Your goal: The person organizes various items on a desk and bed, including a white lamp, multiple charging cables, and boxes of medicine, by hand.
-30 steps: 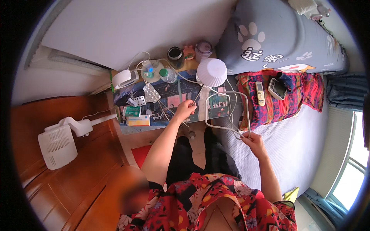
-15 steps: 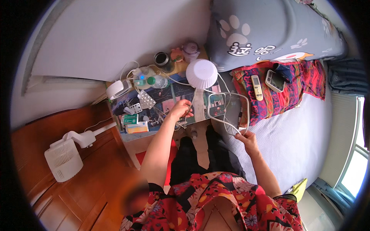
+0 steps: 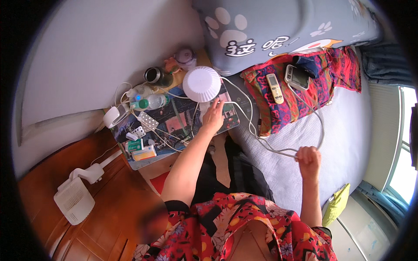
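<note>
My left hand (image 3: 213, 116) is over the table beside a white ribbed dome (image 3: 201, 84), its fingers closed around a pale cable (image 3: 238, 105) at the table's right side. Out over the bed, my right hand (image 3: 308, 160) is closed on the pale tubing (image 3: 284, 152). One stretch of it loops up to a blood pressure monitor (image 3: 298, 77), which has a dark cuff (image 3: 306, 66) next to it. Other stretches run back across the bed toward the dome and my left hand. The grip of both hands is partly hidden by the fingers.
The table (image 3: 176, 106) bears a green-capped bottle (image 3: 152, 102), a dark cup (image 3: 156, 76), blister packs (image 3: 148, 122), medicine boxes (image 3: 143, 152) and loose cables. A remote control (image 3: 275, 88) lies on patterned cloth (image 3: 261, 102). A white fan-like device (image 3: 75, 199) hangs left.
My right hand has moved right over the bed, drawing the tubing into a wider loop. My left hand has moved up and right, close to the white dome. The view has shifted.
</note>
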The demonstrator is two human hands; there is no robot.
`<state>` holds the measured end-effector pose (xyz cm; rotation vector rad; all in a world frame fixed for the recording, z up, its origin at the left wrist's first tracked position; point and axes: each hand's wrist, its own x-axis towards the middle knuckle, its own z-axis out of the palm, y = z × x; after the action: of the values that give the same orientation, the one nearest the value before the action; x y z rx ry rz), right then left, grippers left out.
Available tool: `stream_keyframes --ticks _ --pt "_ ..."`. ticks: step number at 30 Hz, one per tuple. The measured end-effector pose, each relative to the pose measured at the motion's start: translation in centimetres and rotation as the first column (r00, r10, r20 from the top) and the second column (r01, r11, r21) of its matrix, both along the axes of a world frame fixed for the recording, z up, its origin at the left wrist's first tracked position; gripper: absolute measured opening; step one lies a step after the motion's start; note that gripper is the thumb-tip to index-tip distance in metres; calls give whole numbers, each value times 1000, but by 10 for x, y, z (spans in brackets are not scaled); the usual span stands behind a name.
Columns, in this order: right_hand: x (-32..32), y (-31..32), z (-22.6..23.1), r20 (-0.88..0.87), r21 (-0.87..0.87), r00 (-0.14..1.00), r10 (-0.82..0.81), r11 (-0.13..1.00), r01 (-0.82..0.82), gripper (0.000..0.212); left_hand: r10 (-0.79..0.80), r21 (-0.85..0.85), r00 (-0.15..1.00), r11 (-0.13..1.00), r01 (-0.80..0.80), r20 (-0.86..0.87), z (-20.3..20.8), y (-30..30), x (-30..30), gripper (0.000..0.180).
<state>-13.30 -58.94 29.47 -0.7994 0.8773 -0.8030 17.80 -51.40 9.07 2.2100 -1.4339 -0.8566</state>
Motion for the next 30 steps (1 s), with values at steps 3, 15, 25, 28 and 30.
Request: stream_keyframes --ticks 3,15,25,28,30 --pt "-16 -22 33 255 143 953 -161 982 127 36 -84 125 995 989 78 48 -13 -2 4 52" --pt "-57 -107 -119 158 434 951 -267 884 176 35 -111 -72 992 991 116 67 24 60 16 18" --pt "109 -18 -152 -790 -42 453 413 701 -712 27 106 -177 992 977 -115 -64 14 86 8 18" --pt "137 32 -174 -691 -265 535 486 519 -813 46 111 -225 986 965 -136 -122 23 74 5 17" --pt "146 56 -180 -699 -150 457 549 513 -845 43 121 -231 980 960 -156 -159 26 73 6 16"
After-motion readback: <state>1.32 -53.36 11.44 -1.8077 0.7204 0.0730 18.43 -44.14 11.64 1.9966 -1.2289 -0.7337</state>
